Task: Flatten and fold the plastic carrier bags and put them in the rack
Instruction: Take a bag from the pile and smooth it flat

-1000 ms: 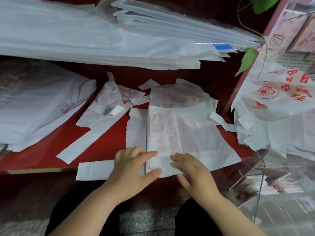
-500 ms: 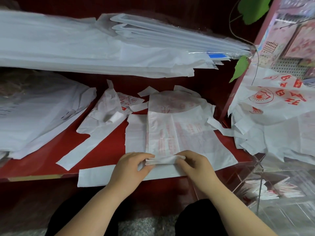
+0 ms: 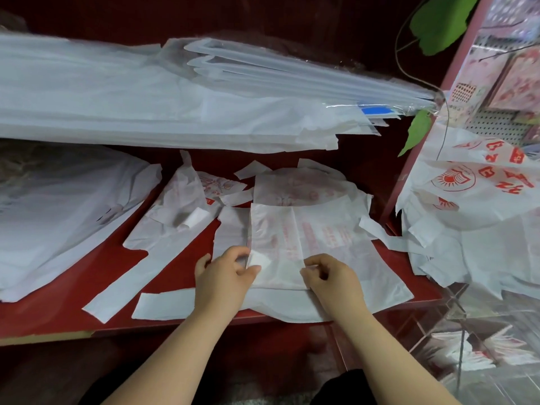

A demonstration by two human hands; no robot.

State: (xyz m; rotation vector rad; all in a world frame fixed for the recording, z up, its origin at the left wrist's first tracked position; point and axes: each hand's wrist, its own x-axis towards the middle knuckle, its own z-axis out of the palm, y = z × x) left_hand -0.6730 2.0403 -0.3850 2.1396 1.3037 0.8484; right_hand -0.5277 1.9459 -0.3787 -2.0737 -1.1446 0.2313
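Bag [image 3: 295, 241] between the hands: left hand [image 3: 225, 277] and right hand [image 3: 334, 280] each pinch its near fold; red print [image 3: 331, 235] unreadable.

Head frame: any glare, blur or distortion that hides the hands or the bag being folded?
Head view: dim, yet left hand, right hand and the carrier bag they pinch read clearly; same view, wide-angle bowing of the stacked bags; reflections on the clear rack haze its contents.

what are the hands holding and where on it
The bag, by its near edge: the left hand pinches the left corner, the right hand the right end of the fold.
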